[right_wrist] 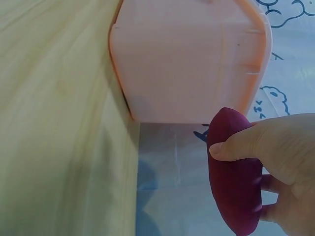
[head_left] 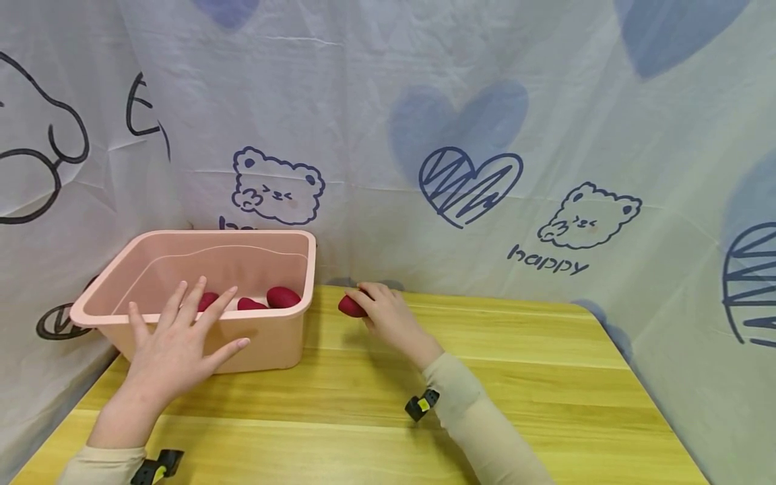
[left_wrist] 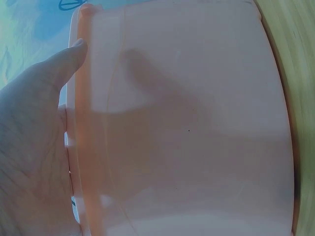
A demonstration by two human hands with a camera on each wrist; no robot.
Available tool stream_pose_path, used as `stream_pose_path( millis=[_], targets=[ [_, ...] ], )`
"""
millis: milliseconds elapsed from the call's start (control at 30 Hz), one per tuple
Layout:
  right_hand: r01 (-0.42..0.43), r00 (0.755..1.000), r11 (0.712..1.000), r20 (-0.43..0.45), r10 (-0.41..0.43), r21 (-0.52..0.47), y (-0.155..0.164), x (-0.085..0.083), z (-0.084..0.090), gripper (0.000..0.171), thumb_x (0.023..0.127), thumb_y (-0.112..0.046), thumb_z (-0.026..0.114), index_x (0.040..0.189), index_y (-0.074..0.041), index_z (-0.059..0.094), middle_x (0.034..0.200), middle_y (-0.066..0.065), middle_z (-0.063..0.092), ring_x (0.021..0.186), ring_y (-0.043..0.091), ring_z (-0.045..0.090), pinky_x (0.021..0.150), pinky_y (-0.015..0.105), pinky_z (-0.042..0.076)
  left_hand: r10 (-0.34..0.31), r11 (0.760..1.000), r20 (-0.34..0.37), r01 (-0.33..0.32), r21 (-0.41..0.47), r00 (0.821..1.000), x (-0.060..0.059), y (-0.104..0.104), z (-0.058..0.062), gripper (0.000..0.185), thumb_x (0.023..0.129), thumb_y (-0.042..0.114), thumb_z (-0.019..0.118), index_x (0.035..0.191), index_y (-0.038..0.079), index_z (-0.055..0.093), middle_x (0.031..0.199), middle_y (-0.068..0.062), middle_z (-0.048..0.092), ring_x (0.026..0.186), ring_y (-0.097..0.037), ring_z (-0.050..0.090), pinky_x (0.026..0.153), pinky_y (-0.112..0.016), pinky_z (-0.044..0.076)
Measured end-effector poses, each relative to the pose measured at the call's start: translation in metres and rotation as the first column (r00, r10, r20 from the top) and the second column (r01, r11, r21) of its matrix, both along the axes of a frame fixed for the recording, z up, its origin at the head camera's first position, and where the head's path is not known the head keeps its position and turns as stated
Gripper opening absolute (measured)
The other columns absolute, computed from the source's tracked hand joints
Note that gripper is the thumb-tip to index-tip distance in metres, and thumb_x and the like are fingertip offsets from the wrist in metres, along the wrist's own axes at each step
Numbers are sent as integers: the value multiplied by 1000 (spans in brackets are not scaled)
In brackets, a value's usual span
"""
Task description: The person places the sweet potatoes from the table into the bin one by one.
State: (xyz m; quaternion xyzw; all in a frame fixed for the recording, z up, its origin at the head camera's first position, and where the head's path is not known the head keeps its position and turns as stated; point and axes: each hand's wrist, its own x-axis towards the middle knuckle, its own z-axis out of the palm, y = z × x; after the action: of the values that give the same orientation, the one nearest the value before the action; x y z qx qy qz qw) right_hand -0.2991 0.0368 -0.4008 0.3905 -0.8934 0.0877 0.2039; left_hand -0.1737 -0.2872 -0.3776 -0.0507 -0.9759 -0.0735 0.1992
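Observation:
A pink plastic bin (head_left: 267,343) stands at the back left of the wooden table (head_left: 545,397). Inside it lie three dark red, egg-shaped pieces (head_left: 283,297). My left hand (head_left: 176,337) is spread flat with straight fingers against the bin's near wall (left_wrist: 197,128), its thumb (left_wrist: 64,64) at the rim. My right hand (head_left: 378,306) holds another dark red piece (right_wrist: 235,172) just right of the bin, low over the table's back edge, with thumb and fingers curled around it.
A white cloth printed with blue bears and hearts (head_left: 467,182) hangs close behind and to both sides of the table. The yellow wood grain runs left to right. A small black-and-yellow clip (head_left: 421,405) sits at my right wrist.

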Motion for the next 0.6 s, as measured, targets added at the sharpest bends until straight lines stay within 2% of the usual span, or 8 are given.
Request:
stream_pose_path(
  millis=[333,600],
  targets=[
    [-3,997,1000,-78,2,-13,-6,-7,14,52,87,-13,72,137,-19,56,131,9,60,119,29,60,92,48,53,-1,1000,-7,1,-5,1000,0,-1,0,83,84,70,55,154,40,21,160,-21,21,150,-42,7,102,-76,-22],
    [-7,996,1000,-90,4,-27,-9,-10,33,53,87,-13,72,137,-18,55,132,9,60,119,29,59,93,47,54,-5,1000,-4,5,-5,1000,-1,-2,0,82,85,71,54,154,40,21,161,-20,20,151,-41,7,102,-77,-22]
  ],
)
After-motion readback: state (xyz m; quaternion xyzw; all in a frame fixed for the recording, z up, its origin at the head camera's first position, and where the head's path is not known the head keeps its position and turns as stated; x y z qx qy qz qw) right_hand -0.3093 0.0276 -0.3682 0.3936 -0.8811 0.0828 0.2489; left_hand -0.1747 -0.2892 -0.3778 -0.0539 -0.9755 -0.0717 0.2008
